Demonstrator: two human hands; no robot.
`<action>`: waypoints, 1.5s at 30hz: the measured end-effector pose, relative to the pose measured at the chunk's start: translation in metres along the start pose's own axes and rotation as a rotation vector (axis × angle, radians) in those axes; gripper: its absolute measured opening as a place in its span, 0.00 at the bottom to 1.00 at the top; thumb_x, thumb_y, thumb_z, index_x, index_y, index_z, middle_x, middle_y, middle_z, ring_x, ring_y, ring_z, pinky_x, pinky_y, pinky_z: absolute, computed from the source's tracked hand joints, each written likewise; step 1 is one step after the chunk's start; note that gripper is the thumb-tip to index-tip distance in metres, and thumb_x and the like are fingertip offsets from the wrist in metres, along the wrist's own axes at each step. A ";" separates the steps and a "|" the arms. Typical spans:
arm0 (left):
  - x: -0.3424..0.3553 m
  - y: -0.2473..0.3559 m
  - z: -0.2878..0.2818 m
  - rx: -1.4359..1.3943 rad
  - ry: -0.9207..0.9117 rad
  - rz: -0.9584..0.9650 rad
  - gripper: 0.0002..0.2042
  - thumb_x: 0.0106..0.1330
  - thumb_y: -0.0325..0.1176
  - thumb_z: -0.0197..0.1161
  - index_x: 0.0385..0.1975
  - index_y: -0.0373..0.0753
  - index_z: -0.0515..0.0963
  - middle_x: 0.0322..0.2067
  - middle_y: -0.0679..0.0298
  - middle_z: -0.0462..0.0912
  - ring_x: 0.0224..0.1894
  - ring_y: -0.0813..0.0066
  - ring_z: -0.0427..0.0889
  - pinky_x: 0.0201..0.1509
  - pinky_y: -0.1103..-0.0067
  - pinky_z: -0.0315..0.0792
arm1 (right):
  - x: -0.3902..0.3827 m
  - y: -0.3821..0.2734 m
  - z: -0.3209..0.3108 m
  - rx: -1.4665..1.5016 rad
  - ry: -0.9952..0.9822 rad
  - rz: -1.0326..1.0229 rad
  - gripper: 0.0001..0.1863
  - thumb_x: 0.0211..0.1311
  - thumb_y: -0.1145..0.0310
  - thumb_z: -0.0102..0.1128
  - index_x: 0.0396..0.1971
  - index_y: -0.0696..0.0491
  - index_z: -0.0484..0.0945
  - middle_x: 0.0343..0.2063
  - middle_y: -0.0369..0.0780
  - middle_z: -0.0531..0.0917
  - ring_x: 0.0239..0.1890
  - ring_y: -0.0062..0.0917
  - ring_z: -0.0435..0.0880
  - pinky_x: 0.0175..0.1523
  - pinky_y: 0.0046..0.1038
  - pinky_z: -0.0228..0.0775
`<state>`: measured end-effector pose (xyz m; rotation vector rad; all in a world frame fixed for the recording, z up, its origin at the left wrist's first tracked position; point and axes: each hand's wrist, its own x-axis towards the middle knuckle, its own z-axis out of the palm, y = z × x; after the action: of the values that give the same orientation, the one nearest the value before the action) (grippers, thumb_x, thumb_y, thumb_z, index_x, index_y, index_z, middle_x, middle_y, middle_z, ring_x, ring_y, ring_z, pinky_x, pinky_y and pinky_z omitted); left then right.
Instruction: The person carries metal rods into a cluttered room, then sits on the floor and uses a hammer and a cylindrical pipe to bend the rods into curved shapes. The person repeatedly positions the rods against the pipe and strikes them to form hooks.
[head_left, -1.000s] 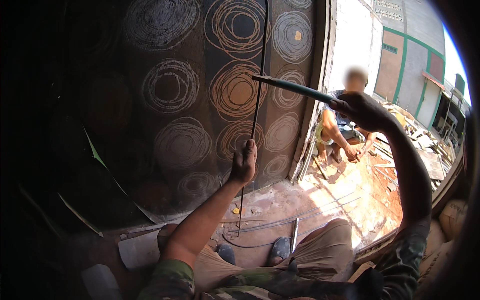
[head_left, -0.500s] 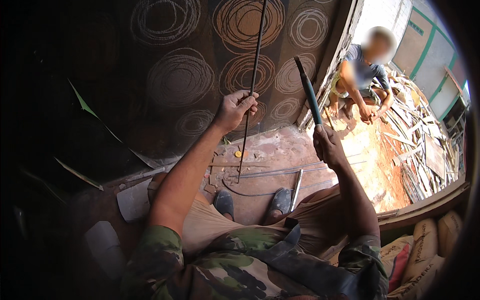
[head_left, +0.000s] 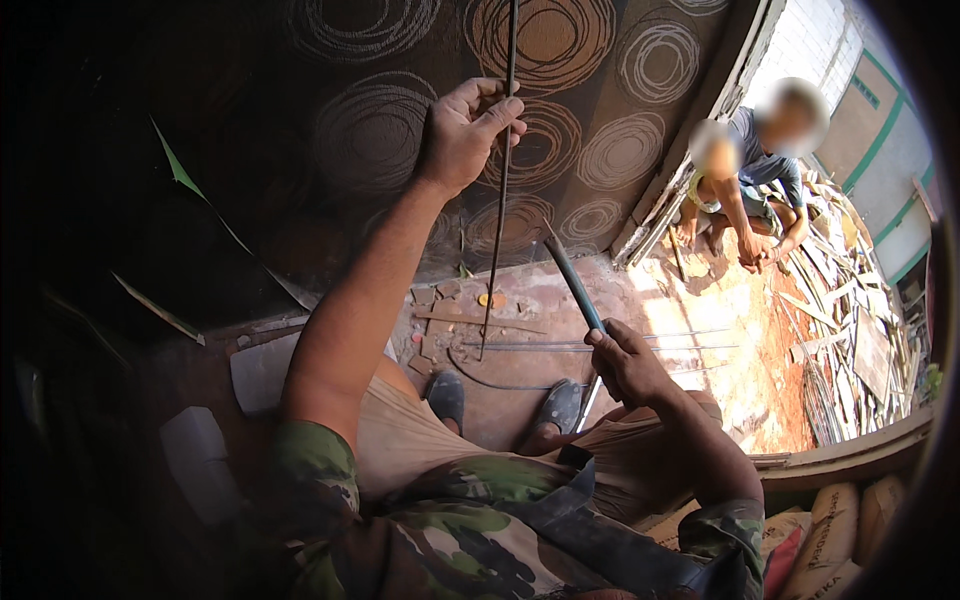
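My left hand (head_left: 462, 138) is raised in front of the dark wall, its fingers closed round a thin metal rod (head_left: 498, 230). The rod stands nearly upright; its lower end comes down over the floor in front of my feet, and its top runs out of the picture. Lower and to the right, my right hand (head_left: 632, 366) is wrapped round the handle of a tool with a blue-green tube (head_left: 573, 283) and a narrow dark tip. This tool leans up to the left, its tip apart from the rod. What kind of tool it is, I cannot make out.
Several thin rods (head_left: 600, 347), one bent, lie on the floor beyond my shoes (head_left: 562, 404), near broken tile pieces (head_left: 437, 312). A person (head_left: 752, 190) squats outside the doorway at right, beside heaped wood scraps (head_left: 850, 320). Filled sacks (head_left: 830, 525) stand at lower right.
My left hand has risen along the rod. My right hand has moved down and slightly left, and the blue-green tool now tilts more to the left. The view has shifted slightly.
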<state>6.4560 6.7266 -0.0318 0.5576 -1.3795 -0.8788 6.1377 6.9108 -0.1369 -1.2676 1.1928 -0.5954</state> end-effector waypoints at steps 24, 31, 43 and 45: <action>0.062 0.074 -0.007 -0.424 0.041 -0.088 0.31 0.81 0.66 0.49 0.17 0.54 0.56 0.14 0.76 0.55 0.14 0.83 0.53 0.17 0.80 0.45 | 0.024 -0.006 0.057 -0.143 -0.045 -0.014 0.26 0.86 0.43 0.48 0.43 0.54 0.74 0.19 0.28 0.67 0.17 0.13 0.64 0.19 0.23 0.59; 0.059 0.077 -0.008 -0.422 0.035 -0.132 0.32 0.80 0.68 0.48 0.17 0.55 0.54 0.14 0.76 0.54 0.14 0.83 0.50 0.16 0.80 0.43 | 0.020 -0.023 0.066 -0.194 -0.085 0.049 0.26 0.85 0.43 0.49 0.40 0.55 0.75 0.20 0.28 0.68 0.21 0.13 0.65 0.25 0.23 0.61; 0.064 0.072 -0.028 -0.372 0.040 -0.099 0.33 0.79 0.72 0.47 0.18 0.56 0.53 0.14 0.77 0.52 0.13 0.83 0.50 0.15 0.79 0.42 | 0.056 0.019 0.112 -0.467 0.124 -0.228 0.23 0.84 0.50 0.56 0.40 0.57 0.72 0.21 0.34 0.71 0.26 0.20 0.68 0.34 0.32 0.66; 0.063 0.072 -0.033 -0.350 0.021 -0.090 0.33 0.79 0.72 0.47 0.18 0.56 0.53 0.14 0.77 0.52 0.12 0.83 0.50 0.15 0.79 0.42 | 0.058 0.013 0.121 -0.488 0.125 -0.202 0.24 0.84 0.49 0.55 0.42 0.59 0.73 0.24 0.50 0.78 0.30 0.44 0.79 0.37 0.43 0.71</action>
<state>6.5005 6.7131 0.0576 0.3597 -1.1535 -1.1552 6.2633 6.9117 -0.1844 -1.8003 1.3741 -0.5532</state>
